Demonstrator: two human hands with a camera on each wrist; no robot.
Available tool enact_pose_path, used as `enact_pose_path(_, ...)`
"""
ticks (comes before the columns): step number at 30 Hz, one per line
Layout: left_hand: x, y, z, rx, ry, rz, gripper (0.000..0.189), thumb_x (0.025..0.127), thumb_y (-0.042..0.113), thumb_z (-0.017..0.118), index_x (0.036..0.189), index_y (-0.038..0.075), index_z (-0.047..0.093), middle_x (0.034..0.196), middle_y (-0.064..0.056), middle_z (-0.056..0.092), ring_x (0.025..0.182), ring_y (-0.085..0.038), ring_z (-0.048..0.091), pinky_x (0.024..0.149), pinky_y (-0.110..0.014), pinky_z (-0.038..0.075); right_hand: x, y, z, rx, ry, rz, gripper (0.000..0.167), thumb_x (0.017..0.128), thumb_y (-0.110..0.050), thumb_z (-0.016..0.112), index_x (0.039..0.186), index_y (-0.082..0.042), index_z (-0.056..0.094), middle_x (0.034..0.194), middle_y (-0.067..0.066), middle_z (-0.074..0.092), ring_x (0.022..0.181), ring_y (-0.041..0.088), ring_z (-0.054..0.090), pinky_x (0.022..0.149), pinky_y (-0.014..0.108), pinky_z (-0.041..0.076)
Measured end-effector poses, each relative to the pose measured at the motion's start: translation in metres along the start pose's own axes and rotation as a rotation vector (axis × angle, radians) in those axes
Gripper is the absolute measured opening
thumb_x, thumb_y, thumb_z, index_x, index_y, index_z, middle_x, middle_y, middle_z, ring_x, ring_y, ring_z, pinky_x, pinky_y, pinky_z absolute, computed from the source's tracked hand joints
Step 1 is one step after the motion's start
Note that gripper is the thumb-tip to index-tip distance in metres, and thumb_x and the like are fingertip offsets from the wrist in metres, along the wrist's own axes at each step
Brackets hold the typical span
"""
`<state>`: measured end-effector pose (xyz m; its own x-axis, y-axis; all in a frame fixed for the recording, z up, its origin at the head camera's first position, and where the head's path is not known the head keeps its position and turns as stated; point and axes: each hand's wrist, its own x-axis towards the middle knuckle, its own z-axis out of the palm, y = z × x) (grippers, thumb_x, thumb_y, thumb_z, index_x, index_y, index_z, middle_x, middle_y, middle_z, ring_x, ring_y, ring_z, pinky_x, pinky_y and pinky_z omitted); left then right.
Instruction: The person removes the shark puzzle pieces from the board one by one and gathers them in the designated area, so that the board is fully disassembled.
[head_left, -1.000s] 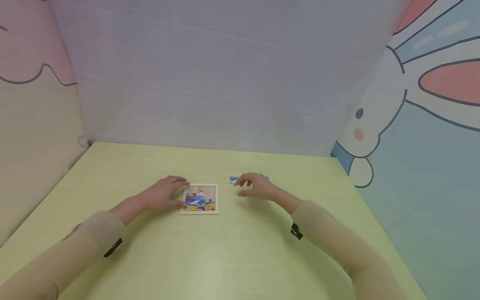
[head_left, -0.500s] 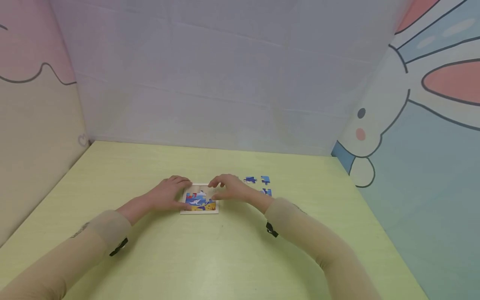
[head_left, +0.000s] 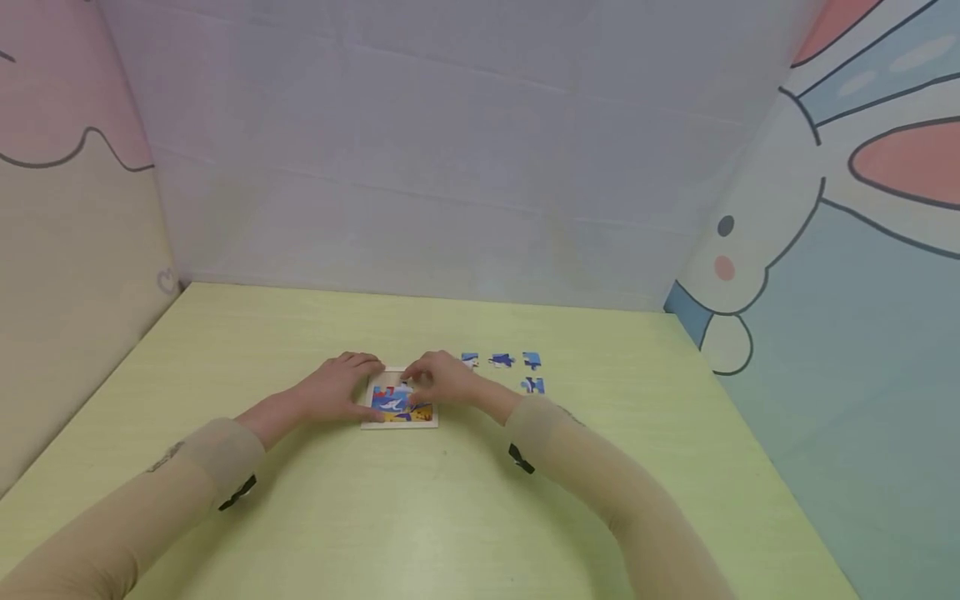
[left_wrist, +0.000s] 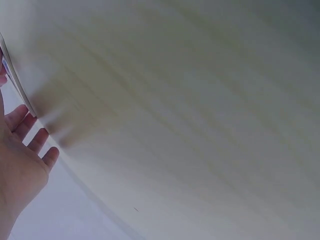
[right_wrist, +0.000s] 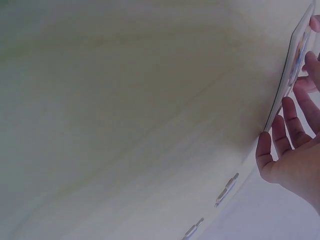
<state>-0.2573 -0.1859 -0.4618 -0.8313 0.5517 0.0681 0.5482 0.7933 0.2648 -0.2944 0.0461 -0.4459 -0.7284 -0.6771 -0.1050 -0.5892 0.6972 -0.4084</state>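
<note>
A square jigsaw puzzle board point(head_left: 400, 426) with a pale wooden rim lies on the table. Sea-picture pieces fill its lower part, while bare wood shows along the top. From the left side, my left hand point(head_left: 330, 390) holds the board, thumb near the lower left corner and fingers at the top left edge. My right hand point(head_left: 447, 381) reaches over the board's right side, bent fingers and thumb at the puzzle pieces point(head_left: 390, 403). Those fingertips partly cover the picture, so I cannot tell whether they pinch a piece. In the right wrist view, the board point(right_wrist: 286, 75) appears edge-on beside the fingers.
Several loose blue-and-white puzzle pieces lie right of the board, among them a dark blue one point(head_left: 502, 360) and a nearer one point(head_left: 533, 386). A pale wall point(head_left: 420, 167) rises behind the table point(head_left: 360, 517), and cartoon-printed walls stand on both sides.
My right hand has moved left from the loose pieces onto the board, uncovering those pieces, and its fingers now reach farther over the picture. The left hand has shifted slightly right along the board.
</note>
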Motion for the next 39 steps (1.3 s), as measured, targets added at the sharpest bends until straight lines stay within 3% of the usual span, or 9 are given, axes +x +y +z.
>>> enact_pose_path(8,0.0003,0.0,-0.001,-0.007,-0.009,0.003,0.092,0.072,0.069,0.064,0.135,0.004,0.047,0.139,-0.014,0.046,0.128,-0.037,0.039,0.102,-0.058,0.033,-0.0011,-0.0069,-0.0003,-0.061,-0.016,0.026,0.045,0.078,-0.043,0.075,0.118,-0.024,0.066,0.116,-0.005,0.059,0.106,0.012,0.048,0.09,0.027,0.04)
enact_pose_path(17,0.0013,-0.0005,0.0,0.001,0.002,0.004,0.091,0.072,0.07,0.064,0.133,0.005,0.048,0.138,-0.013,0.047,0.127,-0.036,0.04,0.102,-0.056,0.034,0.0019,-0.0091,-0.0006,0.015,-0.016,0.032,0.046,0.076,-0.035,0.078,0.114,-0.016,0.062,0.109,-0.005,0.061,0.1,0.009,0.051,0.093,0.024,0.041)
enact_pose_path(25,0.0034,0.0052,-0.0007,0.003,0.038,-0.003,0.071,0.08,0.057,0.066,0.126,0.004,0.054,0.128,-0.012,0.052,0.118,-0.035,0.047,0.095,-0.055,0.04,0.0027,-0.008,-0.0005,0.052,-0.018,0.03,0.043,0.075,-0.033,0.08,0.111,-0.018,0.061,0.098,-0.008,0.058,0.09,0.008,0.049,0.083,0.021,0.041)
enact_pose_path(30,0.0051,0.0048,0.0,0.014,0.053,-0.007,0.054,0.087,0.044,0.064,0.121,0.003,0.056,0.124,-0.013,0.054,0.115,-0.037,0.048,0.092,-0.055,0.042,0.0037,-0.0074,0.0006,0.069,-0.029,0.036,0.042,0.075,-0.032,0.08,0.11,-0.018,0.06,0.097,-0.008,0.058,0.09,0.007,0.05,0.084,0.021,0.04)
enact_pose_path(39,0.0055,0.0063,-0.0023,-0.004,0.064,-0.012,0.051,0.085,0.04,0.068,0.118,0.002,0.058,0.12,-0.013,0.056,0.112,-0.037,0.049,0.09,-0.054,0.043,0.0017,-0.0087,0.0009,0.108,-0.017,0.026,0.041,0.075,-0.028,0.08,0.105,-0.02,0.054,0.091,-0.007,0.056,0.081,0.008,0.048,0.073,0.019,0.04)
